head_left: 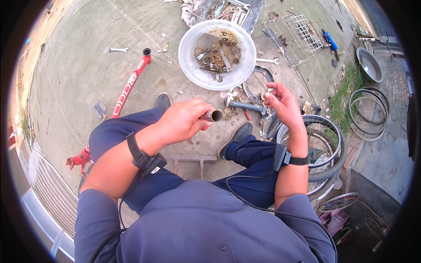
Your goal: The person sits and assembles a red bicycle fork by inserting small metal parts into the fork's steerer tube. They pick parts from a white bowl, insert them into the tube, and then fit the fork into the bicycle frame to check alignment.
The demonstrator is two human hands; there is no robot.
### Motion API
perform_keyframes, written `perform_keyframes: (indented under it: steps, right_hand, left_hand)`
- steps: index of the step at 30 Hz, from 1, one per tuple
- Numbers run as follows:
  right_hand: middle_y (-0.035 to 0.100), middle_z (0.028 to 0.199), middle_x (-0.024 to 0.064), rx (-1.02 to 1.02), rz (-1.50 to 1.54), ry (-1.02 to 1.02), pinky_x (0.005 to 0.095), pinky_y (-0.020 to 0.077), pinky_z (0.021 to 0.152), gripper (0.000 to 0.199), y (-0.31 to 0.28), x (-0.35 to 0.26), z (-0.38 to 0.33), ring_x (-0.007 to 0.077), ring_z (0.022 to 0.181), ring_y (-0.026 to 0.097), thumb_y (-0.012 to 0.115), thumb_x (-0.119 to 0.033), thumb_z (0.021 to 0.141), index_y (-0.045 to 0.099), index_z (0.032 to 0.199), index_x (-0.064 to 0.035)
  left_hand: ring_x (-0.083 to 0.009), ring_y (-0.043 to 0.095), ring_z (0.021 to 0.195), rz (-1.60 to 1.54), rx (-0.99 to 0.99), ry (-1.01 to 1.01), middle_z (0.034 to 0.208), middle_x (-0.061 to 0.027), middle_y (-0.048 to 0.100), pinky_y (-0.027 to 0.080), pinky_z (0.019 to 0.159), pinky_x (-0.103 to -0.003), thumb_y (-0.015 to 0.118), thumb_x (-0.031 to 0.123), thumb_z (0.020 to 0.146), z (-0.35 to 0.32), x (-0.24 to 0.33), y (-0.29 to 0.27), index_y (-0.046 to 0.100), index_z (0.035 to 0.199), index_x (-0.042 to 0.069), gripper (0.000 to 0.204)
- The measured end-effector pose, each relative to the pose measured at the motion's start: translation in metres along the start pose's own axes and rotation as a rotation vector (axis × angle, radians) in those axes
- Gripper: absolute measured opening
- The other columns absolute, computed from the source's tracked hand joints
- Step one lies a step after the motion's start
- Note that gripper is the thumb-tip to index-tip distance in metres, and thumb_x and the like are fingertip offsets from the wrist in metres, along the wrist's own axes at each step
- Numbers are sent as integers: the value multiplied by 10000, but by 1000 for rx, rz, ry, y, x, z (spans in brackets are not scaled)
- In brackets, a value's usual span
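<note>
My left hand is closed around a short, dark metal tube, whose round open end faces up and to the right. Whether this tube joins the red bicycle frame beside my left leg cannot be made out. My right hand is raised, thumb and fingers pinched on something small and pale that is too small to name. Beneath it on the ground lies a grey metal tube piece. Just ahead stands a white plastic basin with murky liquid, a wrench and several small metal parts in it.
A wrench lies at the far left, another wrench beside the basin. Bicycle wheels crowd my right knee. Farther right are a wire basket, a metal bowl and loose rims. Cables run from both wrist straps.
</note>
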State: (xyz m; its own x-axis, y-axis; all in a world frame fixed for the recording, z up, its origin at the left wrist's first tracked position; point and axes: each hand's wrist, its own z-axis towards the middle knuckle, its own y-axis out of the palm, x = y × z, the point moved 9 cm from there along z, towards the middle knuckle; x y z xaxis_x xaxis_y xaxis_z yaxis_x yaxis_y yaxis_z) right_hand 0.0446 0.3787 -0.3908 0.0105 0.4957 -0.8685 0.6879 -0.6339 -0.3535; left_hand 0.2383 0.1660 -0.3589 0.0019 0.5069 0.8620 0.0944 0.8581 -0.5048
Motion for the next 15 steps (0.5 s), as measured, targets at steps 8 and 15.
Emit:
perform_keyframes:
  steps: [8,15]
  right_hand:
    - [694,929,40,3,0,12,250,535,722,326,1,0,-1,99,818,674,697,-111,986,613,1278,5]
    - [699,927,46,0,-36,2,255,540,727,331,2,-2,0,101,808,668,700,-111,981,616,1276,15]
  left_hand:
    - [-313,666,931,27,-5,8,982,-92,656,544,786,-401,748,9,800,-1,0,0,650,1093,90,320]
    - [-320,669,850,45,34,52,939,-98,640,540,723,-425,798,122,836,-1,-1,-1,652,1100,85,303]
